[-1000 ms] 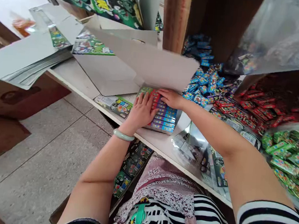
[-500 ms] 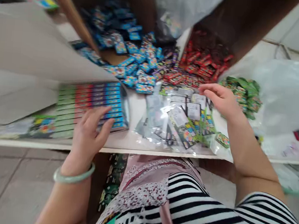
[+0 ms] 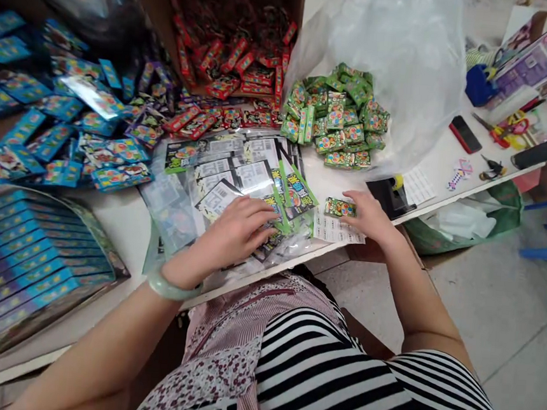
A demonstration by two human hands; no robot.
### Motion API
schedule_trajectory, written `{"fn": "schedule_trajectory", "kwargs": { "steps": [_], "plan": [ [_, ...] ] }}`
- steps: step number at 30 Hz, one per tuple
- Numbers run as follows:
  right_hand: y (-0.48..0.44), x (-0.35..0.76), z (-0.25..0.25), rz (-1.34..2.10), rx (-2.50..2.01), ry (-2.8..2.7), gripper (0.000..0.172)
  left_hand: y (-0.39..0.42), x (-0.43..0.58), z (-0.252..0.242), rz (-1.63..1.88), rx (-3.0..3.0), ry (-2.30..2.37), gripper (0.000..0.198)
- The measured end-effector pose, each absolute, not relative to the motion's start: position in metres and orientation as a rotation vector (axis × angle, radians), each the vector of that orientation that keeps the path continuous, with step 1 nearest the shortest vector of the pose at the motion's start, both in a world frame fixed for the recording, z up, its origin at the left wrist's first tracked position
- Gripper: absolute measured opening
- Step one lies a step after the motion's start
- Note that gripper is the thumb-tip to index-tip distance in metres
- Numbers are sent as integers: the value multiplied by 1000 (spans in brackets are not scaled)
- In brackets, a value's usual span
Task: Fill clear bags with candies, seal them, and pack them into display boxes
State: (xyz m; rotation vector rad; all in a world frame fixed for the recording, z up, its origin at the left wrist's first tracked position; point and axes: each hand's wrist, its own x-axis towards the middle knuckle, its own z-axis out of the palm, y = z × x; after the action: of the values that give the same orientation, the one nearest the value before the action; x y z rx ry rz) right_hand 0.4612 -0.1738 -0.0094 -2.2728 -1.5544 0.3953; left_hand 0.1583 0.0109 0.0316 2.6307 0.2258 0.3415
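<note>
At the front of the white table (image 3: 123,224), your left hand (image 3: 235,233) lies palm down over printed cards (image 3: 216,200) in a clear plastic bag (image 3: 163,198); its fingers are spread loosely and slightly bent, clasping nothing visible. Your right hand (image 3: 370,218) is at the right end of a small green packet (image 3: 338,207), index finger above and thumb below; whether they grip it cannot be told. The packet lies at the upper edge of a sticker sheet (image 3: 336,231), to the right of the cards. Beyond it, a pile of green packets (image 3: 349,132) sits on a large translucent bag (image 3: 424,65), with red packets (image 3: 233,61) and blue packets (image 3: 57,154) farther left. An open box (image 3: 116,260) of neatly rowed packets stands at your left. To your right are a black tape dispenser (image 3: 386,199) and scissors (image 3: 513,127).
</note>
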Motion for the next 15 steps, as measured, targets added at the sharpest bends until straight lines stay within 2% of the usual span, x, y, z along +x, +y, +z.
{"fn": "schedule_trajectory", "kwargs": {
  "steps": [2, 8, 12, 15],
  "plan": [
    [-174, 461, -17, 400, -2306, -1632, 63, 13, 186, 38, 257, 2695, 216, 29],
    [-178, 466, -36, 210, -2308, -1491, 49, 12, 279, 50, 3, 2902, 401, 30],
    [-191, 468, -41, 158, -2484, -1291, 53, 6, 337, 33, -239, 2984, 573, 28],
    [-198, 464, -44, 164, -2517, -1238, 52, 9, 364, 13, -204, 2829, 675, 21]
  ]
}}
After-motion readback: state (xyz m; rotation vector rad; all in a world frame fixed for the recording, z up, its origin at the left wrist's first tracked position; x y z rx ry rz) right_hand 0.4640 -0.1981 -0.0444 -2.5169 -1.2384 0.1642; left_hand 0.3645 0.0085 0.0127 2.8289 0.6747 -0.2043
